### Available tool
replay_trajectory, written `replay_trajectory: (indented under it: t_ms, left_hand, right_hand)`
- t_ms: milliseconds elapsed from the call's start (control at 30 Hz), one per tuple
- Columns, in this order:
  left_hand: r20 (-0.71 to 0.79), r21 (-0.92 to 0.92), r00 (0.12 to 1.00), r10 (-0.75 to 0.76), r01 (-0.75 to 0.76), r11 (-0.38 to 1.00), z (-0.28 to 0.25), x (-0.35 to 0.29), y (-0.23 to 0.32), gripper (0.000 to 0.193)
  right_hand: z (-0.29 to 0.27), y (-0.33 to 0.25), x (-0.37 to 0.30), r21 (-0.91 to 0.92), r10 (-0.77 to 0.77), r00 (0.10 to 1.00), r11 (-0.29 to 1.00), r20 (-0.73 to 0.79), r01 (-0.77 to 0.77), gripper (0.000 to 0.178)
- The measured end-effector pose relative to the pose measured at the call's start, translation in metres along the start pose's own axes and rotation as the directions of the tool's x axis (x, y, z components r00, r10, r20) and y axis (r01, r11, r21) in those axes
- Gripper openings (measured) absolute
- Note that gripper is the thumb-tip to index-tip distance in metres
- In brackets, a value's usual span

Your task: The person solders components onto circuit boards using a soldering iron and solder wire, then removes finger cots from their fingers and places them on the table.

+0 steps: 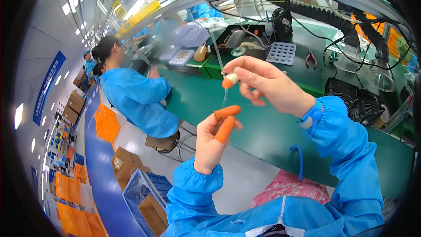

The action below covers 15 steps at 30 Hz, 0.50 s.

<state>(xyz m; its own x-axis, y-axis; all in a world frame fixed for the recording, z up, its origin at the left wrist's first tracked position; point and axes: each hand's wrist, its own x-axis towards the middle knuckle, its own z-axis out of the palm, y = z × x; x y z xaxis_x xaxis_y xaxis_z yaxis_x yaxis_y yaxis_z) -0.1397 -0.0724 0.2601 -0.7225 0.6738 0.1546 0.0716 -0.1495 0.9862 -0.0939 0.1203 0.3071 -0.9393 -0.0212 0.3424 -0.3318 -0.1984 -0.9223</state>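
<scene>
Your right hand (274,83): one, raised over the desk (272,125), finger and thumb closed on a small cream-and-orange piece (230,80); whether the orange part belongs to it or is a finger cot cannot be told. Thin clear strand (225,98): one, hanging beneath that grip toward your other hand. Your left hand (207,138): one, below and left of the right, thumb and forefinger parted, each in an orange finger cot (225,129); contact with the strand cannot be told. Stage, as judged: mid-work; piece taken up and raised, not yet set down; steps finished or outstanding beyond that are not shown. Beyond your right hand: white pocketed tray (281,53), contents too small to make out; to that tray's right, red-handled pliers (311,58). Nearer you, below the right hand: blue cord (299,162) at the desk edge. Left of your hands: a seated co-worker (131,90) in blue. Writing: far left of your hands, a blue banner (48,85) with one line of white characters; no label legible on the piece you hold.
</scene>
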Motion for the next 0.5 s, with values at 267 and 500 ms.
replay_trajectory:
  t_ms: [267, 500]
  left_hand:
    - [-0.375, 0.834, 0.695, 0.614, -0.035, 0.55, -0.066, -0.088, -0.075, 0.052]
    - [-0.083, 0.61, 0.989, -0.12, 0.146, 0.779, 0.005, -0.137, -0.151, 0.035]
  right_hand:
    - [-0.024, 0.055, -0.067, -0.123, 0.243, 0.962, 0.958, -0.123, -0.258, 0.023]
    - [0.022, 0.121, -0.149, -0.564, 0.243, 0.937, 0.823, 0.253, -0.061, 0.032]
